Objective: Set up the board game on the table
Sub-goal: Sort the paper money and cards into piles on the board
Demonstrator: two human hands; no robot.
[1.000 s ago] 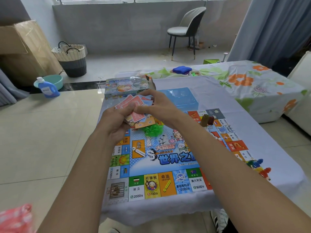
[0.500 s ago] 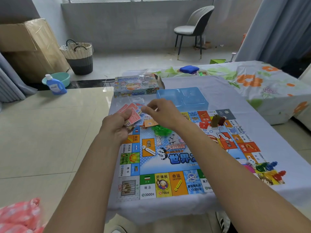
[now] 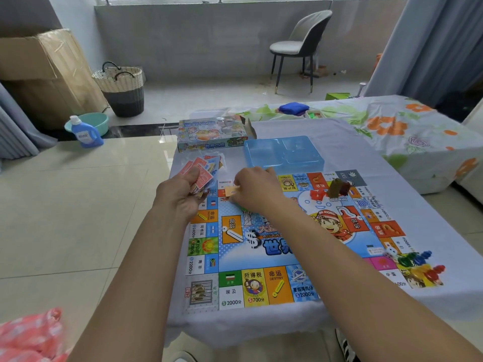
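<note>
A colourful game board (image 3: 261,257) lies open on the cloth-covered table (image 3: 352,142). My left hand (image 3: 180,197) grips a fanned stack of red-backed cards (image 3: 198,169) over the board's far left corner. My right hand (image 3: 256,190) pinches one orange card (image 3: 231,190) low over the board, just right of the stack. Brown and red houses (image 3: 338,188) stand near the far edge. Coloured pawns (image 3: 420,262) and a white die (image 3: 389,253) sit at the board's right corner.
The game box (image 3: 211,133) and a blue plastic tray (image 3: 283,151) lie beyond the board. A second flowered table (image 3: 407,126) stands at the right. On the floor at left are a detergent bottle (image 3: 86,131), a basin, a woven basket (image 3: 122,90) and a cardboard box.
My right hand has drawn an orange card away from the stack and lowered it toward the board. The hands have moved apart and the view has shifted slightly.
</note>
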